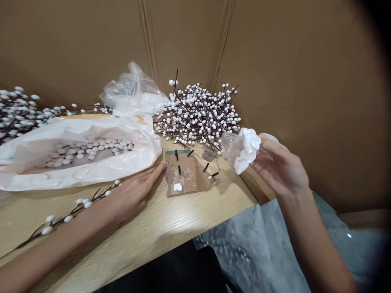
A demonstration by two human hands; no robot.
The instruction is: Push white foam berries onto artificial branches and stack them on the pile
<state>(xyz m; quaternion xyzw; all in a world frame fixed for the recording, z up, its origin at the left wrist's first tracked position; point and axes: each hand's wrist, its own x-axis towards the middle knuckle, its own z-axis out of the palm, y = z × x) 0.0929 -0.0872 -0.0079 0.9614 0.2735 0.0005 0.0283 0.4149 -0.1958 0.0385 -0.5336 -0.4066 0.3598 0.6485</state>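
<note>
My left hand [136, 194] lies low over the table with its fingers stretched out, the fingertips touching the left edge of a piece of brown cardboard [198, 179]. On the cardboard are several short black pieces [179, 170] and a white dab [177, 187]. Under my left forearm runs a dark twig with white berries [87, 202]. Raised above the table's right edge, my right hand [281, 165] is closed round a crumpled clear plastic bag [229, 144] with a soft-looking white mass [249, 149]. A pale round rim shows behind that hand; I cannot make out its object.
A white plastic bag [137, 162] holding white berries lies open at the left. Behind stand a clear bag [134, 87] and a heap of white-berry twigs [198, 114]; more berry twigs [18, 110] are far left. Brown cardboard walls [290, 73] enclose the table [183, 215]. Translucent plastic [259, 240] hangs below right.
</note>
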